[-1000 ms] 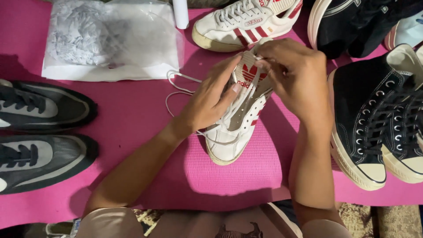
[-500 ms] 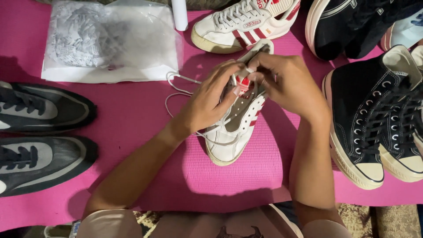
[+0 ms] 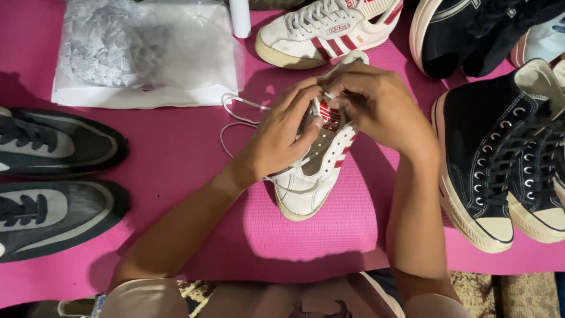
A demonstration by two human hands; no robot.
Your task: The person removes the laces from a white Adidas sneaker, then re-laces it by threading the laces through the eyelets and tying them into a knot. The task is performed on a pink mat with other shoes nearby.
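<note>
Both hands meet over the white sneaker (image 3: 315, 176) on the pink mat (image 3: 176, 159): left hand (image 3: 282, 135) clasps its side, right hand (image 3: 376, 106) pinches the white lace (image 3: 235, 109). Around lie one matching sneaker (image 3: 329, 29), two grey shoes (image 3: 53, 182), two black high-tops (image 3: 500, 159).

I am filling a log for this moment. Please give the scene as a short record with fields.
left hand: grips the white sneaker near its tongue
right hand: pinches the white lace at the sneaker's top
surface: pink mat
left side: two dark sneakers
right side: black high-top shoes
far side: matching white sneaker, clear plastic bag
</note>
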